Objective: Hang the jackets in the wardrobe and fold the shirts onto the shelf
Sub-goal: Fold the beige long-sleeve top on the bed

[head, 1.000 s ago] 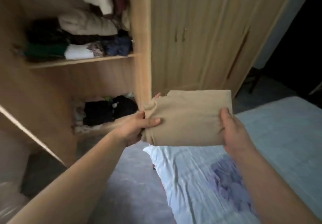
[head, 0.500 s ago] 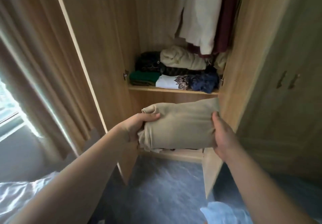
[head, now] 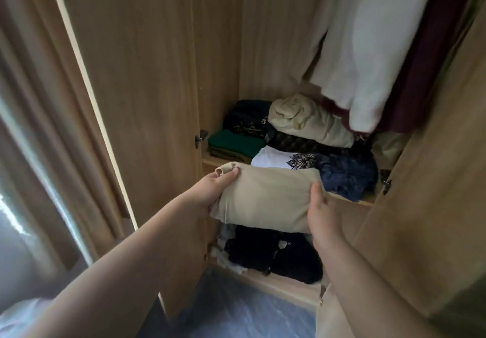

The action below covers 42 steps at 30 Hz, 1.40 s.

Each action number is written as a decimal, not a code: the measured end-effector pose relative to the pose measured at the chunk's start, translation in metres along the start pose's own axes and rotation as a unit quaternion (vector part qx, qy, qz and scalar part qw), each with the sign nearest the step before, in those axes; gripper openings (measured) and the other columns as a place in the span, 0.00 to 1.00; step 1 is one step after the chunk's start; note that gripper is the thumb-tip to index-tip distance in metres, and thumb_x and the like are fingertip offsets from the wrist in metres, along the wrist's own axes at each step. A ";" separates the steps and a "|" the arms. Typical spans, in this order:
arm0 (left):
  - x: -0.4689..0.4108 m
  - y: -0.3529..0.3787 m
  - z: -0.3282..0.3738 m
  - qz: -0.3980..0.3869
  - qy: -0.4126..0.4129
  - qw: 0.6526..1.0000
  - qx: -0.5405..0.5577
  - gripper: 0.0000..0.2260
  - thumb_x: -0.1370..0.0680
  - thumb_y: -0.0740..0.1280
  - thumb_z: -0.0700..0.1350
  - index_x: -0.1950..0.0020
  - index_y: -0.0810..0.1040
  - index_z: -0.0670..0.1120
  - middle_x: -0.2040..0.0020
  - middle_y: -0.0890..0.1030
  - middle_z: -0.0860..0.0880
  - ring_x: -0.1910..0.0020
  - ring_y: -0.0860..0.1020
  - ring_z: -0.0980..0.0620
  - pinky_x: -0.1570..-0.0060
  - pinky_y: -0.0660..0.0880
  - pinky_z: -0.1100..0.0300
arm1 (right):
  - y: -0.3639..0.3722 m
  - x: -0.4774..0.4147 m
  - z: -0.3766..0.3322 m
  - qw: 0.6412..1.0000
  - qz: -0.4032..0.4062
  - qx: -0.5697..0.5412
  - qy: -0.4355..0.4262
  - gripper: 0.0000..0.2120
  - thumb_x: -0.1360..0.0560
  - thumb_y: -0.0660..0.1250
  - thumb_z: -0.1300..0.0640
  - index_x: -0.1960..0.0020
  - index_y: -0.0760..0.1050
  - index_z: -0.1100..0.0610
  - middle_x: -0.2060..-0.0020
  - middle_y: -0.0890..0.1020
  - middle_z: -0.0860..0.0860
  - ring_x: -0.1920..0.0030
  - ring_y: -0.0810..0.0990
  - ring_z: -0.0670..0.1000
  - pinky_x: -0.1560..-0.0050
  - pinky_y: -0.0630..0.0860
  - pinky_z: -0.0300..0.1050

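Beige cloth, folded into a thick pad: the shirt (head: 265, 200) is held in the air at the open wardrobe (head: 157, 74), just in front of the upper shelf (head: 352, 200) and above the lower shelf (head: 278, 287). The left hand (head: 210, 193) is clamped on its left end, thumb across the top. The right hand (head: 322, 214) is clamped on its right end, thumb pressed into the fabric.

Surroundings:
- The upper shelf is loaded across its width. A green folded garment (head: 236, 143) lies at the left with a dark garment (head: 249, 119) on top of it.
- A white shirt with a dark print (head: 273, 160) lies directly behind the held shirt. A navy garment (head: 347, 177) lies beside it to the right.
- A cream bundle (head: 305, 121) sits on top of the middle stack.
- 2 hanging garments, 1 white (head: 368, 48) and 1 maroon (head: 420, 74), reach down to just above that bundle.
- Black clothes (head: 276, 256) fill the lower shelf.
- The right door (head: 434, 206) stands open close to the right forearm. A curtain (head: 39, 127) hangs at far left.

Orientation: the shirt's long axis runs left to right, roughly along the shelf's front edge. Its broad face is turned upward. A loose corner of cloth sticks up at the left end, beside the left thumb.
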State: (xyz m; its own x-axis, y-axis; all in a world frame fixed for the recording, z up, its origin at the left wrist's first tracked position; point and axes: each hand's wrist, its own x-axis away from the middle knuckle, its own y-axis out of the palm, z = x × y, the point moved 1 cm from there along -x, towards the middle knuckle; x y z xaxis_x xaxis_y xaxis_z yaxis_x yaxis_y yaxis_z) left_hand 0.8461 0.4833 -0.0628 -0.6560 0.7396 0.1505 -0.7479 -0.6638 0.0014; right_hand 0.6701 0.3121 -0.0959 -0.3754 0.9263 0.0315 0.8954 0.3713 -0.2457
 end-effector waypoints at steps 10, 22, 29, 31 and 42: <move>-0.218 0.002 -0.014 0.017 0.029 0.997 -0.063 0.18 0.19 0.62 0.58 0.36 0.77 0.48 0.42 0.80 0.50 0.45 0.79 0.52 0.44 0.74 0.56 | 0.055 -0.157 0.011 0.985 0.084 0.099 -0.113 0.26 0.17 0.50 0.40 0.34 0.75 0.56 0.41 0.80 0.54 0.40 0.78 0.57 0.39 0.74 0.53; -0.451 0.039 -0.007 0.009 0.086 0.973 -0.216 0.21 0.19 0.64 0.53 0.69 0.70 0.44 0.71 0.71 0.51 0.70 0.70 0.55 0.67 0.64 0.57 | 0.110 -0.325 0.024 0.965 0.177 0.189 -0.036 0.22 0.17 0.49 0.41 0.35 0.72 0.54 0.43 0.80 0.57 0.43 0.78 0.61 0.45 0.73 0.51; -0.505 0.045 -0.051 -0.002 0.057 0.933 -0.354 0.16 0.18 0.61 0.57 0.54 0.77 0.45 0.60 0.80 0.46 0.57 0.80 0.43 0.61 0.72 0.55 | 0.128 -0.388 0.059 0.913 0.080 0.399 -0.002 0.25 0.16 0.45 0.44 0.28 0.68 0.54 0.41 0.80 0.57 0.43 0.79 0.59 0.39 0.72 0.49; -0.509 0.047 -0.056 0.014 0.050 0.926 -0.374 0.16 0.18 0.61 0.57 0.46 0.76 0.45 0.55 0.82 0.44 0.53 0.80 0.42 0.56 0.75 0.53 | 0.129 -0.397 0.063 0.906 0.061 0.418 -0.001 0.24 0.15 0.46 0.45 0.28 0.67 0.55 0.43 0.81 0.57 0.46 0.80 0.58 0.44 0.73 0.48; -0.475 0.061 -0.030 0.033 0.254 0.845 -0.470 0.24 0.22 0.61 0.46 0.26 0.66 0.43 0.29 0.69 0.44 0.27 0.64 0.42 0.27 0.62 0.49 | 0.102 -0.399 0.044 0.929 0.011 0.370 0.023 0.30 0.19 0.50 0.37 0.26 0.57 0.55 0.35 0.74 0.58 0.40 0.76 0.61 0.45 0.73 0.55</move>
State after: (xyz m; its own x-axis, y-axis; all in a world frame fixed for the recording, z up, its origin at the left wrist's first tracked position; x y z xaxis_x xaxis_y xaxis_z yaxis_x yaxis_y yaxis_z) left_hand 1.1091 0.0949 -0.1640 -0.4804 0.8151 -0.3237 -0.3009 -0.4999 -0.8122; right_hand 0.9012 -0.0226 -0.1764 -0.3331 0.9412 0.0566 0.4868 0.2230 -0.8445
